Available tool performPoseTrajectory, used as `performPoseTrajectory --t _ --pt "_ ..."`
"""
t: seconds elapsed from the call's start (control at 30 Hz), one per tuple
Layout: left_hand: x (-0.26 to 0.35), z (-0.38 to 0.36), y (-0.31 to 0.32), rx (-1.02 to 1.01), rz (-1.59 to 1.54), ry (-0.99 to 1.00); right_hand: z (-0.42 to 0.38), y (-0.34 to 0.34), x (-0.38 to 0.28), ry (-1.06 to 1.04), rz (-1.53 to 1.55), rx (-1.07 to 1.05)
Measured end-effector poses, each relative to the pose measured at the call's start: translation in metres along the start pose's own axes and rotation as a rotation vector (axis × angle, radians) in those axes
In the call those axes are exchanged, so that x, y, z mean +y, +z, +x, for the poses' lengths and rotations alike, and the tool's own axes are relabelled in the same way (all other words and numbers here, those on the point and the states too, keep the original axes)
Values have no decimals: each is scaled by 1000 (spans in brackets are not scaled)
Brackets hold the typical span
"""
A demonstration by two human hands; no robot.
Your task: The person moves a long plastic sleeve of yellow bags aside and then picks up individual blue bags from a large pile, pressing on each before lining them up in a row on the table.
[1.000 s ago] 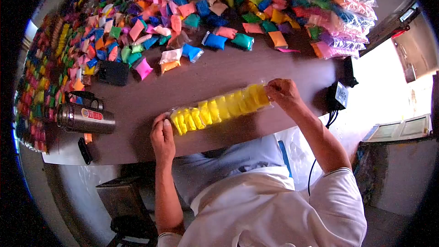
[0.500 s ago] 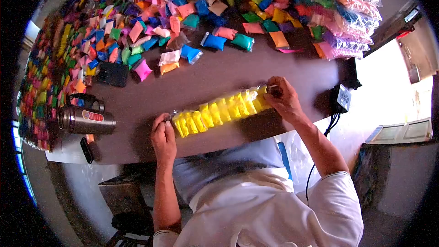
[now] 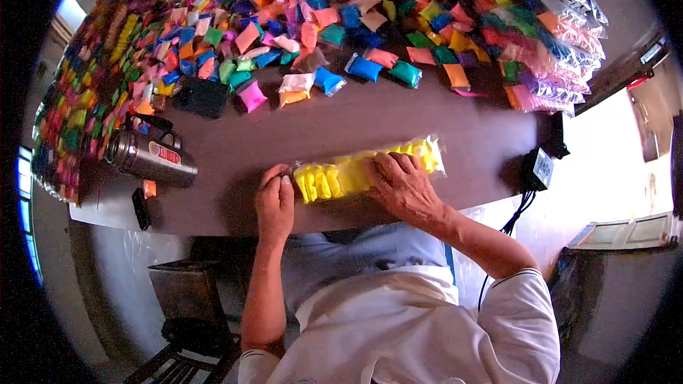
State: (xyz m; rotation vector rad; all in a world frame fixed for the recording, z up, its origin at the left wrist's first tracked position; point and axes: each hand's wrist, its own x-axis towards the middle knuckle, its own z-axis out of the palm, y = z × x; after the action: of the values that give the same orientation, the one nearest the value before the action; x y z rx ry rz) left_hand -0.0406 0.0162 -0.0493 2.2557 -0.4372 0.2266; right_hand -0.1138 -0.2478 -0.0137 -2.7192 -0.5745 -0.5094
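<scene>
A long clear plastic bag of yellow packets (image 3: 324, 182) lies slantwise on the table near its front edge, with the packets lined up in a row. My left hand (image 3: 274, 206) pinches the bag's left end between thumb and fingers. Across the middle of the bag rests my right hand (image 3: 407, 188), its fingers bent and laid on top, covering several packets. Beyond that hand, the bag's right end (image 3: 431, 154) shows free on the tabletop.
Small colourful packets (image 3: 249, 38) heap across the back and left of the brown table (image 3: 341, 117). Stacked clear bags (image 3: 562, 64) stand at back right. A steel flask (image 3: 153, 158) and black box (image 3: 203, 97) sit left; a cabled device (image 3: 537, 169) sits at the right edge.
My right hand has left the bag's right end and moved left onto its middle. My left hand still grips the left end. The whole view has shifted slightly.
</scene>
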Motion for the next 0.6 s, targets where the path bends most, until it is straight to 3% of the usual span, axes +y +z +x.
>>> performPoseTrajectory --t 0.2,0.27,0.43,0.47,0.6 --pt "2 -1 -1 1 -35 -11 2 6 0 -83 -138 -19" --pt "1 -2 -1 10 -37 -13 7 -2 -7 0 -51 -44" --pt "-9 -5 4 20 -49 26 6 8 -1 -37 -95 -119" --pt "-6 -6 3 22 -58 -14 4 11 2 -38 -60 -190" --pt "-12 -7 6 16 -144 -133 -11 34 18 -172 -118 -94"
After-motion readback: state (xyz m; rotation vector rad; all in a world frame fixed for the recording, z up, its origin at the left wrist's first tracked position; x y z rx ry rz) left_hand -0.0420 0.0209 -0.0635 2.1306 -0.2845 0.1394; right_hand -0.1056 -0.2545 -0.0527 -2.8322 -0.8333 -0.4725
